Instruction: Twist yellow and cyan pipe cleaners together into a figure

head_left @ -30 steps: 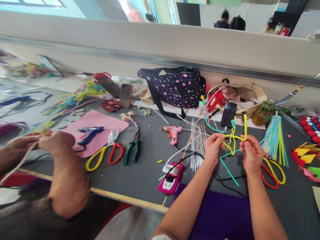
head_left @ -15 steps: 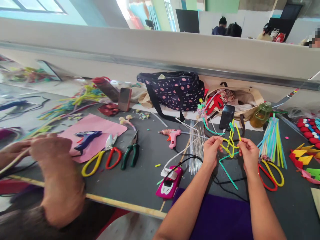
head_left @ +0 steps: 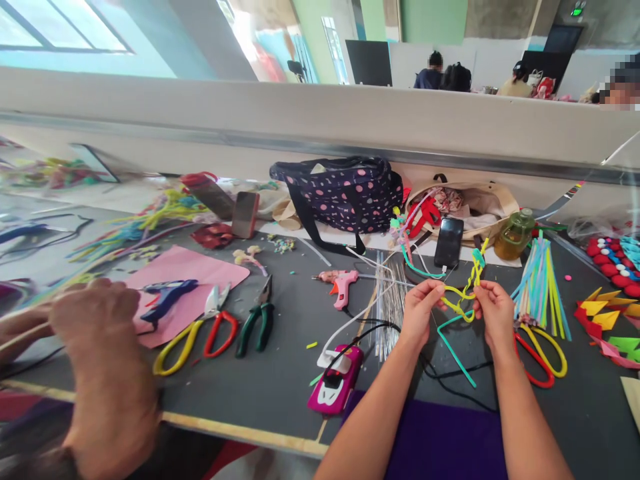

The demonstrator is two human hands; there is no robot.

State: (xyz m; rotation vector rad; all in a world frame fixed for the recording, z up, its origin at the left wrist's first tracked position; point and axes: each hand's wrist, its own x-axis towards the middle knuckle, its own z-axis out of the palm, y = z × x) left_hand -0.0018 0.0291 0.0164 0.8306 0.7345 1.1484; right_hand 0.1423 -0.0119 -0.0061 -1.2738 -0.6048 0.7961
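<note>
My left hand [head_left: 421, 310] pinches one side of a yellow pipe cleaner [head_left: 477, 272] bent into loops and twists. On its other side, the fingertips of my right hand [head_left: 495, 310] press together on the same yellow piece. A bit of teal shows near its upper end. Below it hangs or lies a bent teal pipe cleaner [head_left: 457, 358]; whether it joins the yellow piece I cannot tell. Right of my right hand stands a bundle of blue, white and yellow pipe cleaners [head_left: 543, 287], with red-and-yellow-handled scissors [head_left: 564, 363] partly behind my wrist.
Left of my arms are a pink glue gun [head_left: 343, 287], a magenta power strip [head_left: 337, 383] with a black cord, green pliers [head_left: 263, 327] and more scissors [head_left: 173, 360]. A phone [head_left: 449, 242] leans behind my hands. A co-worker's arm [head_left: 107, 373] reaches in at left.
The yellow pipe cleaner's loose end, upright by my right hand before, is now drawn in among the twisted part. My view has tilted up slightly.
</note>
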